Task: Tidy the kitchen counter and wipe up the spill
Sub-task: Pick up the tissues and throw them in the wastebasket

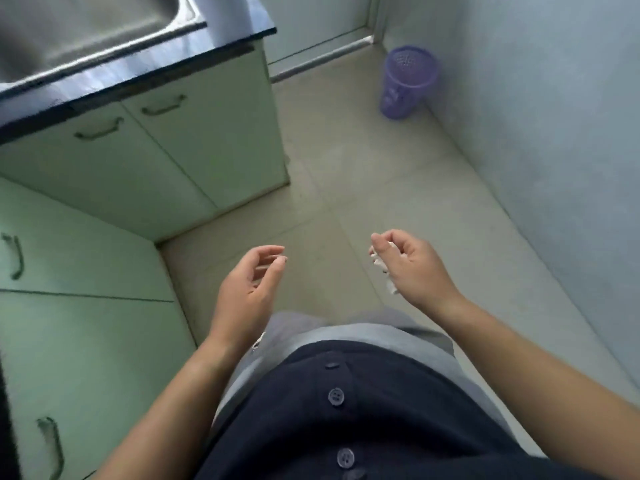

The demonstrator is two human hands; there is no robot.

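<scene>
My right hand [412,266] is closed around a crumpled white paper tissue [381,268], which pokes out below the fingers, over the tiled floor. My left hand [249,289] hangs beside it with the fingers apart and nothing in it. A purple plastic waste basket [408,83] stands on the floor far ahead against the right wall. The black kitchen counter [138,72] with a steel sink [69,32] is at the upper left, and no spill shows on the part in view.
Pale green cabinet doors [173,150] with metal handles run along the left and form an inner corner. A grey wall [554,133] borders the right. A door threshold [322,53] lies beyond the basket. The beige floor tiles [346,188] stretch between me and the basket.
</scene>
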